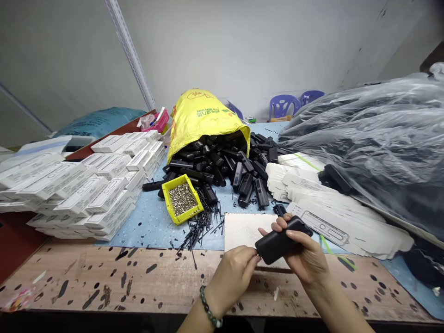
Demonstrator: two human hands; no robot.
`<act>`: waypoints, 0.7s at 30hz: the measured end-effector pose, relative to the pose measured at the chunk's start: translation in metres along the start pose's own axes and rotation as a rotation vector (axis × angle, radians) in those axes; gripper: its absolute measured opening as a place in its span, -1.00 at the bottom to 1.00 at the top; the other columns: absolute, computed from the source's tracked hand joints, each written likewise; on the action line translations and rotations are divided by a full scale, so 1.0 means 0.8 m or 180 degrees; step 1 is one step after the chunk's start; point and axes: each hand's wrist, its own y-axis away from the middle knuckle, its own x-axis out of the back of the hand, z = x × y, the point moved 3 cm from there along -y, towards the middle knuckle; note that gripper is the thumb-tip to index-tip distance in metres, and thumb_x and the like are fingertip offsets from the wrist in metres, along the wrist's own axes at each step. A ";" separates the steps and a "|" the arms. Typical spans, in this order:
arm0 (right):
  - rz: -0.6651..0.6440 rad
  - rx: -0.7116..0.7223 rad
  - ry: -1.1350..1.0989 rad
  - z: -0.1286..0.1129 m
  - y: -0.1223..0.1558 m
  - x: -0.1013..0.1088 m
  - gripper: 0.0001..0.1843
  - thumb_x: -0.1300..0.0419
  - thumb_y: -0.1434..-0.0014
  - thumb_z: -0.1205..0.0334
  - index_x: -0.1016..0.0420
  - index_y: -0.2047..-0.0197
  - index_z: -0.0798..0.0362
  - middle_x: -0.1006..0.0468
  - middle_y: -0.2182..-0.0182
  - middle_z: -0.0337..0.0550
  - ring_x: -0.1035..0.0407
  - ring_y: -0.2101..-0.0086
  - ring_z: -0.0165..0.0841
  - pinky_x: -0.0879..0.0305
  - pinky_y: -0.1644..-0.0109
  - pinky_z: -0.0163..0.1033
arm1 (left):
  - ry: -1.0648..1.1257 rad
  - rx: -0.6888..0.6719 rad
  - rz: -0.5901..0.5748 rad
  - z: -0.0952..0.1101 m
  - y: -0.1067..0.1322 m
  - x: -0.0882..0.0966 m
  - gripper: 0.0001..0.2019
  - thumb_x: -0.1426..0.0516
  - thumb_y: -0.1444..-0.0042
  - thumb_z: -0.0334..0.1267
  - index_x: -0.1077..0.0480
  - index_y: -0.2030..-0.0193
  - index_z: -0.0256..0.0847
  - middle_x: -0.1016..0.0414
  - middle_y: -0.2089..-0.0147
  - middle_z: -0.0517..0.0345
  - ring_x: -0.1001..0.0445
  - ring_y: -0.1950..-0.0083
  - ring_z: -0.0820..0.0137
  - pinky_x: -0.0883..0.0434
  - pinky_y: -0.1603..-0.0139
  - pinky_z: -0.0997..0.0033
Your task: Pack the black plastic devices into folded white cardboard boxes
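My right hand [307,259] is wrapped round a black plastic casing [282,240], held just above a white foam pad [243,229]. My left hand [234,273], with a bead bracelet on the wrist, pinches at the casing's near end; whatever small thing is in its fingertips is hidden. A yellow tray of small screws [182,199] sits to the left of the pad. Thin black pins [201,229] lie scattered beside it.
A yellow sack [203,118] spills black casings [229,166] across the blue mat. Stacked white boxes [86,185] fill the left. Flat white card sleeves [333,208] lie at right under a big clear plastic bag [374,138]. The worn wooden table edge [121,286] is nearest me.
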 end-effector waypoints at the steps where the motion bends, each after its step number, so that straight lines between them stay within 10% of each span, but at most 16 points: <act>1: -0.0044 0.0025 -0.0063 0.000 0.001 0.000 -0.57 -0.39 0.20 0.44 -0.39 0.25 -0.03 -0.34 0.38 -0.34 -0.32 0.33 -0.44 -0.32 -0.12 0.25 | -0.0023 -0.0004 -0.0003 0.000 0.000 -0.001 -0.79 0.04 -0.30 -0.29 -0.41 0.22 -0.21 -0.52 0.21 0.11 -0.48 0.20 0.41 -0.34 0.18 0.47; 21: -0.0142 0.0484 0.0220 0.005 0.010 0.006 -0.67 -0.35 0.18 0.41 -0.36 0.33 -0.01 -0.27 0.44 -0.33 -0.24 0.37 -0.45 -0.31 -0.12 0.22 | -0.0105 0.0035 -0.0162 0.001 0.002 -0.010 -0.82 0.03 -0.26 -0.31 -0.39 0.17 -0.24 -0.50 0.16 0.02 -0.47 0.15 0.35 -0.39 0.16 0.40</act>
